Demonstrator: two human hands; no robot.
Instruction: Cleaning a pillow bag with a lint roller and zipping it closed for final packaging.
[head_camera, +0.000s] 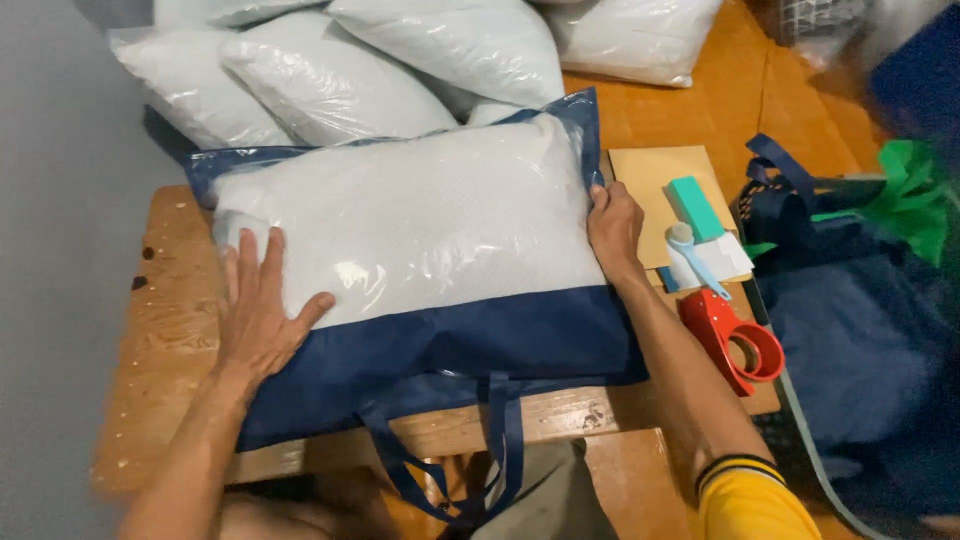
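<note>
The left hand (258, 312) is pressing flat on the bagged pillow (400, 225) lying on the table (165, 330); the right hand (613, 225) is gripping its far edge, fingers possibly tucked under, beside a red tape dispenser (735, 340).

A bagged pillow (400, 225) fills most of the tabletop (165, 330), leaving a bare strip along its left edge. More pillows (330, 70) block the far side. A red tape dispenser (735, 340), envelope (650, 180) and teal block (697, 208) crowd the right.

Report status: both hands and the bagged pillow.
Left hand flat on pillow bag, near corner. Right hand gripping bag's right edge. Red tape dispenser beside it, clear.
</note>
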